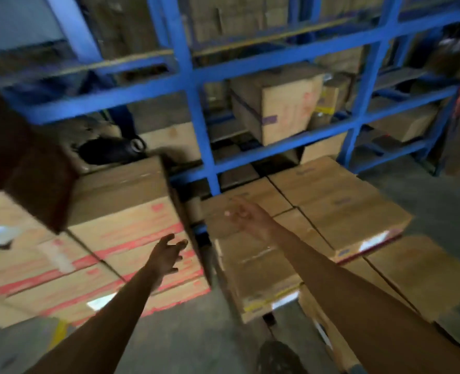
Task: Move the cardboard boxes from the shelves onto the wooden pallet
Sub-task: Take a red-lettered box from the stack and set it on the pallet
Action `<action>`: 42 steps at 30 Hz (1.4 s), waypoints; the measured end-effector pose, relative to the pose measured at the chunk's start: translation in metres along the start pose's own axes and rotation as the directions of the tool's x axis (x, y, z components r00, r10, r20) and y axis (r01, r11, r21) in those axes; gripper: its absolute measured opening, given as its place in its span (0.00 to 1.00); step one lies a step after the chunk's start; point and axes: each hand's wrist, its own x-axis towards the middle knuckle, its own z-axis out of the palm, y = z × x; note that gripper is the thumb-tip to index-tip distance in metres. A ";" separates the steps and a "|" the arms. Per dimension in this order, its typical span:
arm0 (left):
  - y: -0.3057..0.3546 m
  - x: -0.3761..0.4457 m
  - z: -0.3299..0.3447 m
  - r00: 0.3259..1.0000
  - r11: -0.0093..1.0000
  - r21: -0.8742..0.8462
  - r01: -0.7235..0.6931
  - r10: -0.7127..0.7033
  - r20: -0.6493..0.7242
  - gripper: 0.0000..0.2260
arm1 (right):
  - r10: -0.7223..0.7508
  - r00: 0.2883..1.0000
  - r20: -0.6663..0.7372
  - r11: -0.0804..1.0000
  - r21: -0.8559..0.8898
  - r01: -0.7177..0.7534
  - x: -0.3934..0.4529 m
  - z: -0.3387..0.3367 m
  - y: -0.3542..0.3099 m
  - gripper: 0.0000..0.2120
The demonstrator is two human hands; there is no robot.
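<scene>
We see both hands extended with fingers spread and holding nothing: the left hand (168, 256) hovers over the red-printed box stack (131, 238), the right hand (246, 215) over the plain boxes (331, 201) stacked low. One cardboard box (280, 103) sits on the blue shelves (193, 109), beyond both hands.

Whole frame smeared with motion blur here. Red print on the left stack of boxes (110, 247) is unreadable, and that stack runs off the left edge. The right hand (246, 215) blurs at its fingertips, so finger positions are unclear. A dark shape (21, 163) at upper left is too blurred to identify. The black object (107, 149) behind it is partly hidden. No pallet wood shows under the right-hand boxes (331, 211).
</scene>
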 end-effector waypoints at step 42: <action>0.180 0.004 -0.547 0.599 0.617 -0.617 -0.489 -0.278 -0.751 0.46 | -0.146 0.977 0.159 0.930 0.360 0.080 0.396 0.401 -0.460 0.24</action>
